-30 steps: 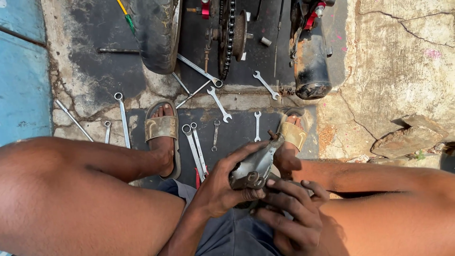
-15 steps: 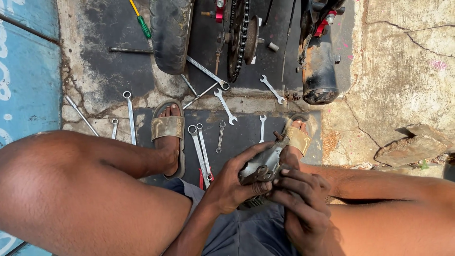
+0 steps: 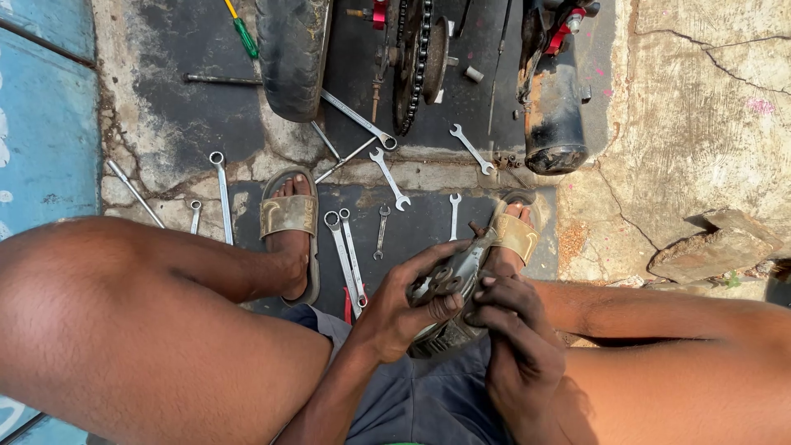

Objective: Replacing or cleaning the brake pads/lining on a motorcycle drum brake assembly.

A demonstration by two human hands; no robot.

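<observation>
I grasp the grey metal part (image 3: 451, 284) with both hands over my lap: my left hand (image 3: 401, 309) wraps its left side, my right hand (image 3: 515, 334) closes on its lower right edge. Wrenches (image 3: 346, 247) lie on the ground between my sandals (image 3: 290, 216), near the tyre (image 3: 290, 53) and chain sprocket (image 3: 416, 62), leaving little free room.

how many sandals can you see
2. One sandal is on the foot left of centre, among the wrenches on the ground. The other sandal is on the foot to the right, just above the hands, partly covered by the metal part they hold.
</observation>
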